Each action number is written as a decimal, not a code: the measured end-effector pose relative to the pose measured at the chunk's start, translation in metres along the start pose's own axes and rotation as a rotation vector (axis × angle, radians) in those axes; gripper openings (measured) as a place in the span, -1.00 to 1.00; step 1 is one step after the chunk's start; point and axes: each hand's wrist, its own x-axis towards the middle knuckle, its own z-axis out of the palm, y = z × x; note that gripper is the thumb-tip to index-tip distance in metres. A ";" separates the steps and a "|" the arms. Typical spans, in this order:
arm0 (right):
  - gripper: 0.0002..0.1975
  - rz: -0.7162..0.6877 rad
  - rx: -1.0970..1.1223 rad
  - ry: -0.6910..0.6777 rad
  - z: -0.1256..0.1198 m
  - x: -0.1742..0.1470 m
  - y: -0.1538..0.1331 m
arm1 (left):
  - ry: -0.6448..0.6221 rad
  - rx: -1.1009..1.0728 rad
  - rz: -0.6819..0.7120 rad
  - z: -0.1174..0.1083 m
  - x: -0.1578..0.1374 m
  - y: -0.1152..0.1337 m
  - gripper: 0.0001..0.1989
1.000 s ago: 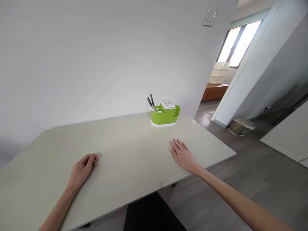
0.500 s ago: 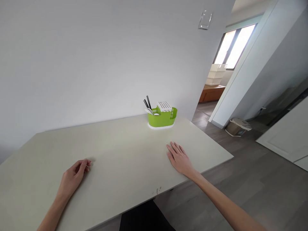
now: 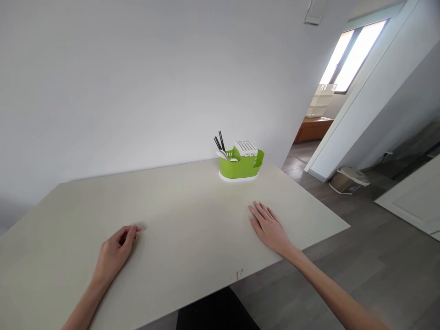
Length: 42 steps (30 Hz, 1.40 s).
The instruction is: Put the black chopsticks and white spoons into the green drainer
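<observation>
My left hand [image 3: 117,252] rests on its side on the pale table [image 3: 185,220], its fingers curled in and the thumb against them. I see nothing in it. At the right, my right hand [image 3: 270,227] lies palm down and flat on the tabletop, fingers stretched out, holding nothing. Beyond it, against the wall, stands a green cutlery holder [image 3: 240,168] with a white base and a slotted white top [image 3: 245,147]. Black chopsticks [image 3: 220,141] and white spoons [image 3: 222,155] stick out of its left compartment. Neither hand touches the holder.
A white wall [image 3: 154,91] runs along the table's back edge. Dark marks [image 3: 239,274] show near the front edge. To the right, a grey floor [image 3: 343,261] leads past an electric hot-water pot [image 3: 347,180] and a white cabinet door [image 3: 415,206] to a doorway with a window.
The camera has turned slightly, so the table, holder and both hands appear farther right in the picture. Both hands stay in place on the table, and the holder has not moved.
</observation>
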 end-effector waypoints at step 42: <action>-0.14 0.128 -0.103 0.121 0.002 0.161 0.059 | -0.051 0.039 0.038 0.008 -0.015 -0.006 -0.66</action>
